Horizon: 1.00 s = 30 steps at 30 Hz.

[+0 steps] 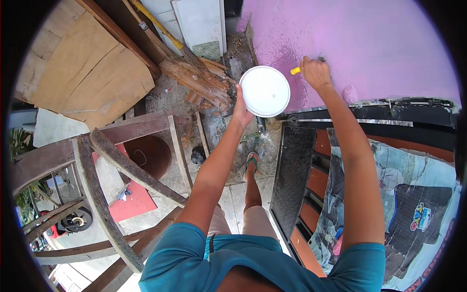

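Observation:
My left hand [240,111] grips the left side of a round white plastic tub [265,91], held out in front of me. Its top appears as a smooth white disc with a small mark; whether that is a lid or contents I cannot tell. In my right hand [315,74], fingers closed, is a yellow-handled brush [295,71]. The handle's end points toward the tub, and a dark tuft shows beyond my knuckles, at the wall. That pink wall [379,48] fills the upper right, with a darker, wet-looking speckled patch between the tub and my right hand.
Brooms [163,24] lean above broken wood planks [199,80] at the upper left. Wooden framing [104,194] with bent bars stands on my left. A black metal panel [292,175] and a sheet-covered rack [360,160] are close on my right. My sandalled foot [251,163] is on concrete.

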Available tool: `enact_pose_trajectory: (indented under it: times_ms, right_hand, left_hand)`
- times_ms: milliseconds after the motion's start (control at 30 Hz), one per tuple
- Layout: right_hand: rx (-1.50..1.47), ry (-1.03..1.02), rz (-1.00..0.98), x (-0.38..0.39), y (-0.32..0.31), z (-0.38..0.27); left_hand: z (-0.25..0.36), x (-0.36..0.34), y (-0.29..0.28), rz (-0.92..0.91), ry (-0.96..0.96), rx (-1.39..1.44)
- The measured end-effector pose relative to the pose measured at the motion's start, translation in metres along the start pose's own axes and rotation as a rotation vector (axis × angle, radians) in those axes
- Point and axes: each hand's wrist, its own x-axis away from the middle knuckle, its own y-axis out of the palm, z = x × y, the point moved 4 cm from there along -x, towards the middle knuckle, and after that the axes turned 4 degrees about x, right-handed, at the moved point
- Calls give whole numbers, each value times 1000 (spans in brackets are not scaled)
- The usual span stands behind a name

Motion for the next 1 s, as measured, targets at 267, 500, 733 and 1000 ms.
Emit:
enact_pose_trajectory:
  times_ms: [267,500,733,1000]
  right_hand:
    - [-903,476,331,92,-61,-49]
    - [-1615,862,-223,289,31,-137]
    - [-2037,652,-452,350,-33,-198]
    - [-2110,436,-495,323,-136,-239]
  left_hand:
    - [20,80,12,99,104,20]
    - [30,131,37,151,150,36]
    - [38,194,15,184,174,24]
    - [34,272,9,143,119,-31]
